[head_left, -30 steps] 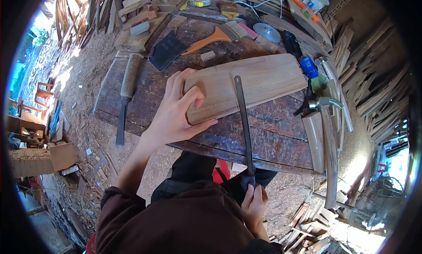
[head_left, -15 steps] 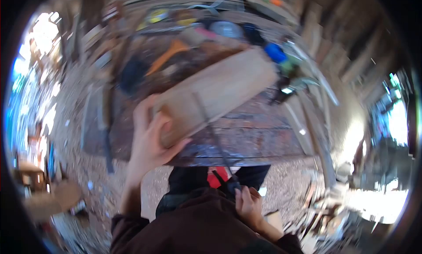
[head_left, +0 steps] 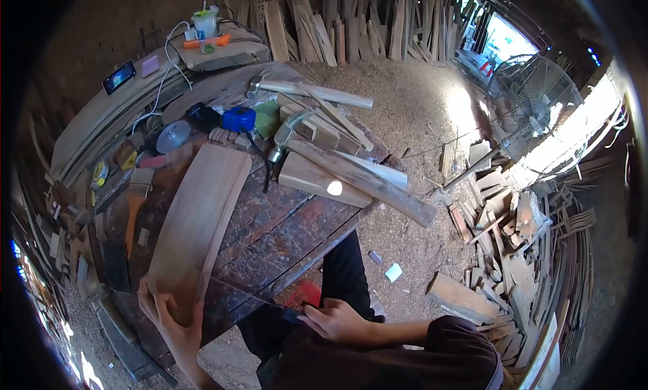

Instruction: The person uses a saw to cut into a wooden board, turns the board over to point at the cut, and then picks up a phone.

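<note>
A smooth wooden board (head_left: 202,211) lies lengthwise on the worn workbench (head_left: 260,238). My left hand (head_left: 172,316) grips its near end, thumb on one side and fingers curled over the other. My right hand (head_left: 334,320), closed at the bench's front edge, holds the dark handle of a long thin tool (head_left: 246,293). The tool's slim shaft reaches toward the board's near end; its exact kind I cannot tell. A paintbrush (head_left: 135,204) with an orange handle lies left of the board.
Right of the board are a claw hammer (head_left: 358,177), another hammer (head_left: 317,91), wood pieces (head_left: 320,180) and a blue tape measure (head_left: 238,118). A clear disc (head_left: 173,137) lies behind it. Scrap wood (head_left: 509,241) and a fan (head_left: 533,96) stand to the right, over sawdust.
My view has swung to the right and sharpened, so the bench and board now appear turned and further left. My left hand stays on the board; my right still holds the thin tool.
</note>
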`<state>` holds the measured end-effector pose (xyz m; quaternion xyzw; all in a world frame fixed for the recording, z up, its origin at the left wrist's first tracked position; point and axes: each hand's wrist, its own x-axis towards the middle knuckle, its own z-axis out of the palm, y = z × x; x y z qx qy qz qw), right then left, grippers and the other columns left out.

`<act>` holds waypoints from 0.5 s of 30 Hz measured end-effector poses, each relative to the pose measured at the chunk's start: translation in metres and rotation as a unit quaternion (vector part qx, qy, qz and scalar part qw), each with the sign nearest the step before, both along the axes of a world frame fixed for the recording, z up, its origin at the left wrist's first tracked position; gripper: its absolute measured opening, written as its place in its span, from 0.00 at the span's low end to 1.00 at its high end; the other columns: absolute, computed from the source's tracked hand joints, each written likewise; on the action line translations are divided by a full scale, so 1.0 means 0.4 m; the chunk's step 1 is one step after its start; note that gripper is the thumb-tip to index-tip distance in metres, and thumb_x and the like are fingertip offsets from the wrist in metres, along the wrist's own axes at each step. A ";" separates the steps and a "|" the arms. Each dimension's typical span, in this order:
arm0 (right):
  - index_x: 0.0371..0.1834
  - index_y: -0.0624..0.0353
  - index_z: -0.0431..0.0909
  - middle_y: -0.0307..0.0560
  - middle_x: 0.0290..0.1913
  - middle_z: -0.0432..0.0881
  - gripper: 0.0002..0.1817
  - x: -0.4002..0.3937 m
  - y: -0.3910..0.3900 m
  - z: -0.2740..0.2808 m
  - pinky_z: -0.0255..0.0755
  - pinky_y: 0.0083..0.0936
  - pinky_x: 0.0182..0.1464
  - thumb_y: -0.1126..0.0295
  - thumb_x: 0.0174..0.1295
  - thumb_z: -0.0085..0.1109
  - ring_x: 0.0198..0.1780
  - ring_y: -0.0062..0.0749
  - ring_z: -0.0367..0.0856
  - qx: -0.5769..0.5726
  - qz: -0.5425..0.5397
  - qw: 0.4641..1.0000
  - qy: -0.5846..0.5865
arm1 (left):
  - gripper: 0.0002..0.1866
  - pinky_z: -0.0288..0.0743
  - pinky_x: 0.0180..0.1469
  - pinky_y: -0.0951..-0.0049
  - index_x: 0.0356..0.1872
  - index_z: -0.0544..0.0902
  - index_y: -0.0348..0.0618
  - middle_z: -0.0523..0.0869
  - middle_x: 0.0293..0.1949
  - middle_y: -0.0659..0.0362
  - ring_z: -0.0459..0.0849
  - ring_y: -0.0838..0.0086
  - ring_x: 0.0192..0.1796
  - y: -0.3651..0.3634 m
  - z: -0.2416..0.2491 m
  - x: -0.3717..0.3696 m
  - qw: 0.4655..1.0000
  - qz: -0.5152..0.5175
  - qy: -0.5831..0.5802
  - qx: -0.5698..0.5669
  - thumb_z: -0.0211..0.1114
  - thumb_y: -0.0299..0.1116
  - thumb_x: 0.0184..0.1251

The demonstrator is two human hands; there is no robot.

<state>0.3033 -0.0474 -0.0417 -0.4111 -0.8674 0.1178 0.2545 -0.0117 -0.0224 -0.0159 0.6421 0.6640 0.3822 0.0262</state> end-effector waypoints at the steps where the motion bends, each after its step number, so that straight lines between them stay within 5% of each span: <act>1: 0.42 0.60 0.78 0.40 0.16 0.75 0.11 0.003 -0.001 0.002 0.73 0.28 0.28 0.63 0.68 0.58 0.17 0.32 0.76 0.003 -0.001 1.000 -0.003 | 0.24 0.55 0.66 0.35 0.36 0.66 0.44 0.62 0.73 0.40 0.58 0.38 0.72 0.001 0.005 0.001 1.000 -0.001 0.012 -0.001 0.74 0.43 0.58; 11: 0.48 0.62 0.77 0.37 0.15 0.75 0.15 -0.110 0.048 0.033 0.75 0.28 0.27 0.60 0.71 0.55 0.19 0.33 0.79 0.069 -0.021 0.993 -0.095 | 0.23 0.56 0.66 0.37 0.36 0.66 0.43 0.62 0.73 0.40 0.59 0.38 0.72 -0.002 0.009 -0.004 1.000 0.002 0.020 -0.010 0.75 0.41 0.57; 15: 0.45 0.63 0.77 0.38 0.16 0.76 0.14 -0.003 0.010 0.011 0.75 0.28 0.27 0.62 0.68 0.60 0.20 0.35 0.79 0.039 0.022 0.999 -0.019 | 0.24 0.57 0.66 0.39 0.35 0.67 0.42 0.62 0.72 0.39 0.60 0.39 0.71 0.005 0.017 -0.002 1.000 -0.004 0.029 -0.011 0.77 0.39 0.55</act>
